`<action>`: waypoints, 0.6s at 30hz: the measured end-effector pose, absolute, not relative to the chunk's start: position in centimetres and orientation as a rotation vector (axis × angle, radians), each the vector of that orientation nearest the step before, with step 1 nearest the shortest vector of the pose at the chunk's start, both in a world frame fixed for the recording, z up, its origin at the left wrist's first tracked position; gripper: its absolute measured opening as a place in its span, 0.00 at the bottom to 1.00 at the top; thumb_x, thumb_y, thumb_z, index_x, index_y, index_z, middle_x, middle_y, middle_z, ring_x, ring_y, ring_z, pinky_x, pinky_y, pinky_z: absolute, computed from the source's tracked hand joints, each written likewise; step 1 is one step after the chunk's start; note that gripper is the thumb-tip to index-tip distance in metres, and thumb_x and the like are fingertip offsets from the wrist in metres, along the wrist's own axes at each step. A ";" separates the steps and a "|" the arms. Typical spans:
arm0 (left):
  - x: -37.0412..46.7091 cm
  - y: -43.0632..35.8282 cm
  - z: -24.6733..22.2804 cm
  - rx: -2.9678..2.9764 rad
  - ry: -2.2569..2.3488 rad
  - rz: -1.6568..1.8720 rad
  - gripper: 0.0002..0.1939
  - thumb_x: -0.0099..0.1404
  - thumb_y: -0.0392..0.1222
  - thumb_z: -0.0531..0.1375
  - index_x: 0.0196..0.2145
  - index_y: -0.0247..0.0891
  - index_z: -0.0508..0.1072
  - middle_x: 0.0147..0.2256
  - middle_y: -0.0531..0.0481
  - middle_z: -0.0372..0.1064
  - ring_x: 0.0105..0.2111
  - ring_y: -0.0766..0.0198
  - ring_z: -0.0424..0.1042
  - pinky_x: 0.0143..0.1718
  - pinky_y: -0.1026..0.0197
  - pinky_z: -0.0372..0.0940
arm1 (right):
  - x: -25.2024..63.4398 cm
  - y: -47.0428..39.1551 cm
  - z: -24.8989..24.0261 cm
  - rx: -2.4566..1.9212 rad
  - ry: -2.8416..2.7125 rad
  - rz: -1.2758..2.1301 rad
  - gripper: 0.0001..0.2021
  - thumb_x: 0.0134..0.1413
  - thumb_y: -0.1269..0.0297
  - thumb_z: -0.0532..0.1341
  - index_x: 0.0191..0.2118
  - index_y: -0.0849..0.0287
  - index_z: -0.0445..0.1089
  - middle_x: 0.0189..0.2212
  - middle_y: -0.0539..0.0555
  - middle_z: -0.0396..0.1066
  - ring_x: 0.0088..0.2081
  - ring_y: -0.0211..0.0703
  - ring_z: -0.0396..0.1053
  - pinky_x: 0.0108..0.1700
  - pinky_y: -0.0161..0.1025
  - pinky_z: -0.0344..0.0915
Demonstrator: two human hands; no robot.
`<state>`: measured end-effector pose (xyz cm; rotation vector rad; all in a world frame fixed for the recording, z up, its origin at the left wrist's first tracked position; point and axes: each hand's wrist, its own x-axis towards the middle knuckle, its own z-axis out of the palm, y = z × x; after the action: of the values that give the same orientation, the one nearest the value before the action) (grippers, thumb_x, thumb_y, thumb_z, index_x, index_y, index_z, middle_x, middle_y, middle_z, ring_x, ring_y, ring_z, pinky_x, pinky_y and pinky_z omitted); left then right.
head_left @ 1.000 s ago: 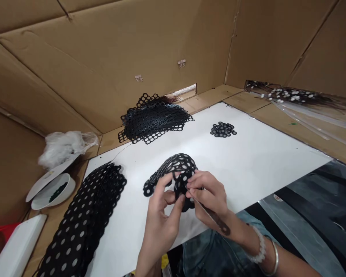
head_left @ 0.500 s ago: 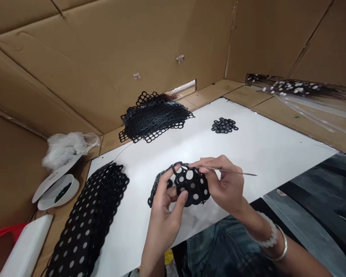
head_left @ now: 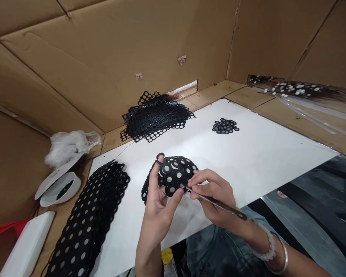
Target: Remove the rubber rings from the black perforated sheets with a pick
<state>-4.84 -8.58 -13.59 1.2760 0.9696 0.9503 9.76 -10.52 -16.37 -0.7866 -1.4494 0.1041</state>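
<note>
My left hand (head_left: 161, 209) holds a curved piece of black ring mesh (head_left: 179, 175) near the table's front, thumb at its lower edge. A loose black ring (head_left: 160, 155) sits at the tip of the raised left index finger. My right hand (head_left: 215, 192) pinches slim metal tweezers (head_left: 219, 204); their tip touches the mesh's lower edge close to my left thumb. More of the mesh hangs behind the left fingers, partly hidden by them.
A small pile of black rings (head_left: 225, 126) lies at the back right of the white board (head_left: 265, 154). Stacked mesh sheets (head_left: 157, 119) stand behind, and a long dotted mesh roll (head_left: 83, 227) lies left. A white bowl (head_left: 72, 194) and cardboard walls (head_left: 150, 42) border the board.
The tweezers have swung from the mesh's top edge to its lower edge, handle now pointing down right. The mesh has tilted and shifted left, and the left index finger has lifted with a ring.
</note>
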 end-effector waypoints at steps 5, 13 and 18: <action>-4.7 -8.6 -14.0 1.346 1.009 0.954 0.41 0.62 0.41 0.62 0.65 0.55 0.43 0.67 0.48 0.44 0.58 0.52 0.63 0.57 0.54 0.61 | 9.7 -10.4 -16.4 -0.811 -1.458 0.030 0.11 0.52 0.81 0.55 0.30 0.57 0.66 0.28 0.52 0.70 0.31 0.39 0.74 0.39 0.40 0.74; -4.7 -9.7 -14.1 1.691 1.033 0.860 0.39 0.65 0.37 0.59 0.67 0.53 0.43 0.60 0.50 0.61 0.57 0.54 0.63 0.54 0.57 0.63 | 9.3 -10.0 -18.5 -0.814 -1.489 -0.190 0.08 0.55 0.75 0.56 0.28 0.55 0.61 0.26 0.49 0.67 0.27 0.36 0.67 0.40 0.44 0.73; -4.2 -10.1 -14.1 1.682 1.017 0.786 0.37 0.66 0.39 0.57 0.67 0.50 0.45 0.53 0.45 0.69 0.39 0.54 0.76 0.39 0.56 0.72 | 9.9 -10.0 -18.1 -0.895 -1.473 -0.242 0.09 0.52 0.77 0.57 0.27 0.54 0.61 0.25 0.49 0.67 0.28 0.38 0.66 0.37 0.43 0.73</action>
<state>-4.15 -10.09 -14.05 1.6824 1.0165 0.7864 9.94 -9.99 -18.06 -0.8946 -1.4727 -0.2419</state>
